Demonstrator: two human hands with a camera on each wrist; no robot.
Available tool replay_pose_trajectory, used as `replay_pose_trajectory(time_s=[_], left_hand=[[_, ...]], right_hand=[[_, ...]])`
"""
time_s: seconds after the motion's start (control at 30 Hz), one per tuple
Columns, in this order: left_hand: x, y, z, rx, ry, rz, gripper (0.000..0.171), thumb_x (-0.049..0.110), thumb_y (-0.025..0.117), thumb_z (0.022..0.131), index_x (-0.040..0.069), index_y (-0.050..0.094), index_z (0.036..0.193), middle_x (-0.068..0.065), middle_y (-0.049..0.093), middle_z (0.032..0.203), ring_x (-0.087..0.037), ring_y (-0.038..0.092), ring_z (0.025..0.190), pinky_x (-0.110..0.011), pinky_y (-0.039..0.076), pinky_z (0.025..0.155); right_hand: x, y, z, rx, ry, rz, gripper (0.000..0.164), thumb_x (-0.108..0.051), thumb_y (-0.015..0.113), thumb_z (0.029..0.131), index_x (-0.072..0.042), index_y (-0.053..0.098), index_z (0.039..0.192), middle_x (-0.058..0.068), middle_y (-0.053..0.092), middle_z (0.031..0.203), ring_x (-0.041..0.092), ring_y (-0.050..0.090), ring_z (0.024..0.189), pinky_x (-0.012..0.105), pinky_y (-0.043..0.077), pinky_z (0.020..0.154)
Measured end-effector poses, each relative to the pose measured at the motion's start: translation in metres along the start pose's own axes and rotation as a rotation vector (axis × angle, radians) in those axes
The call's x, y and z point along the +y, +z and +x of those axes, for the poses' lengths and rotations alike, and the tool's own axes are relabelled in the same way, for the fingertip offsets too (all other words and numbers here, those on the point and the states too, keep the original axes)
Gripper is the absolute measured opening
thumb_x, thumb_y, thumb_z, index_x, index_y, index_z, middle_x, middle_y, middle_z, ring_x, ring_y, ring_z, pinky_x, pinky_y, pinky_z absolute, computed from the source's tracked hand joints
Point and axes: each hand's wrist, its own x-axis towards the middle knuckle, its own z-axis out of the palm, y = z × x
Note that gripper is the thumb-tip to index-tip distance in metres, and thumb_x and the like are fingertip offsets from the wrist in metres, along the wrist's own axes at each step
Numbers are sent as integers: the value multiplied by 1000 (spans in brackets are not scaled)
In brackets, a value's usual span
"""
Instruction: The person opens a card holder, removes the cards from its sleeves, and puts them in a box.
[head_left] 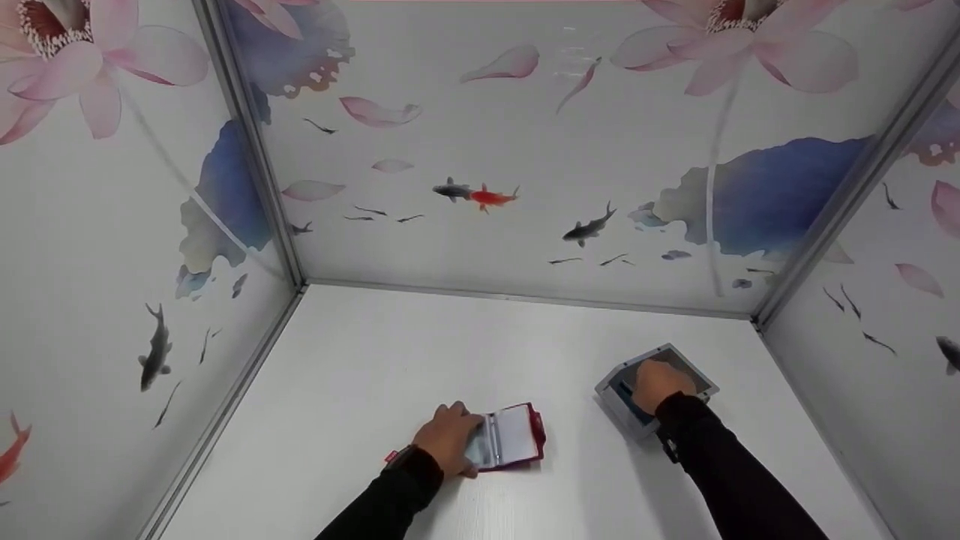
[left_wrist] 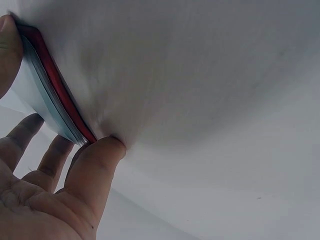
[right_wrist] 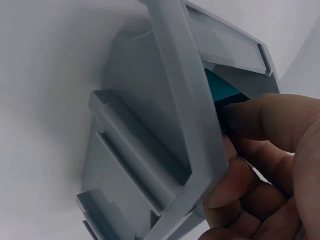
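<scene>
A small ring-bound card holder (head_left: 517, 435) with a red cover lies spread on the white table, showing a white page and metal rings. My left hand (head_left: 448, 439) grips its left side, fingers over the clear sleeves and thumb at the near edge. In the left wrist view, the red cover (left_wrist: 62, 92) and stacked sleeves run between thumb and fingers. Farther right, my right hand (head_left: 660, 386) reaches into a grey plastic bin (head_left: 626, 409). There, thumb and fingers pinch a teal and black flat-sided object (right_wrist: 220, 87), partly hidden by the bin's rim.
White panels printed with lotus flowers and fish enclose the table (head_left: 360, 352) at the back and both sides. Grey metal strips (head_left: 525, 298) run along the panel edges. The bin stands near the back right corner.
</scene>
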Motion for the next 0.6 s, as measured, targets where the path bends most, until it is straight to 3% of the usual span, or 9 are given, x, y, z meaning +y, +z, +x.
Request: replay_pose_trajectory(time_s=[0.2, 0.4, 0.6], left_hand=[[-5, 5, 1, 19, 21, 10, 85, 25, 111, 72, 10, 73, 146, -6, 67, 127, -24, 58, 110, -35, 60, 89], [0, -3, -1, -6, 3, -17, 85, 25, 110, 74, 10, 72, 148, -7, 68, 132, -26, 61, 115, -39, 62, 93], [1, -6, -2, -5, 1, -21, 84, 26, 110, 74, 11, 73, 149, -7, 68, 133, -25, 60, 115, -38, 61, 93]], right_hand=[[-7, 2, -1, -19, -26, -52, 44, 4, 66, 96, -17, 52, 60, 0, 58, 61, 15, 51, 57, 30, 47, 52], [-7, -1, -4, 19, -32, -74, 41, 7, 65, 97, -14, 53, 63, 1, 57, 61, 17, 51, 58, 31, 46, 52], [7, 4, 3, 38, 1, -75, 52, 6, 63, 99, -20, 41, 59, -4, 45, 56, 14, 47, 54, 29, 41, 48]])
